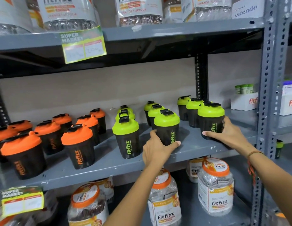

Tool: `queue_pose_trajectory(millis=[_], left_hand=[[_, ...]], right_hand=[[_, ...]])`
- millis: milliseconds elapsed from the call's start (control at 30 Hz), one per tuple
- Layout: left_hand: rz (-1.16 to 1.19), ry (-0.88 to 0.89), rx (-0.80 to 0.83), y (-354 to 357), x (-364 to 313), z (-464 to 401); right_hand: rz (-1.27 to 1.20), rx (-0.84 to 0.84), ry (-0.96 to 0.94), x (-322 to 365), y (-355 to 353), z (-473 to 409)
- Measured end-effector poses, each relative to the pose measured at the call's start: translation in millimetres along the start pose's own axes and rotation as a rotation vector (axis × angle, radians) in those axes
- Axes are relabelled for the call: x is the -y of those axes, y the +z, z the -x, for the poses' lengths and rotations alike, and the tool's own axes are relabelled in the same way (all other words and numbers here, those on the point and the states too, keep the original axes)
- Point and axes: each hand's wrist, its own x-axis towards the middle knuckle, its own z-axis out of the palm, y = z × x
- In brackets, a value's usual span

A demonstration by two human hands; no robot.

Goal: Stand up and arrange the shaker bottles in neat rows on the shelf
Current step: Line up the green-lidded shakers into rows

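Black shaker bottles stand upright in rows running front to back on the grey middle shelf (109, 162). Orange-lidded ones (77, 145) fill the left half, green-lidded ones the right half. My left hand (156, 150) wraps the base of the front green-lidded bottle (166, 126) in the second green row. My right hand (226, 136) grips the lower part of the front green-lidded bottle (210, 119) in the rightmost row. Another green-lidded bottle (126, 137) stands alone in front, just left of my left hand.
A grey perforated upright post (269, 88) borders the shelf on the right. Orange-lidded FitFizz jars (215, 186) fill the shelf below, and large jars (68, 12) sit on the shelf above. A green price tag (83, 44) hangs from the upper shelf edge. White boxes (244, 101) stand far right.
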Motion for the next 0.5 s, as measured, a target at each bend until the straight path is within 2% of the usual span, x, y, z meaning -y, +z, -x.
queue_pose_trajectory(millis=[67,133,200,333,400,500], left_hand=[[0.014,0.014,0.033,-6,1,5],[0.018,0.044,0.052,-15,4,13],[0.016,0.099,0.029,-25,12,24],[0.055,0.273,-0.105,-57,32,48],[0.038,0.394,-0.185,-79,43,59],[-0.029,0.574,-0.336,-118,67,71]], right_hand=[[-0.004,-0.009,0.014,1,0,1],[-0.108,-0.046,0.011,3,-2,4],[-0.234,-0.166,0.008,8,0,6],[-0.295,-0.558,-0.103,36,9,12],[-0.326,-0.618,-0.161,64,13,14],[-0.301,-0.616,-0.27,120,22,17]])
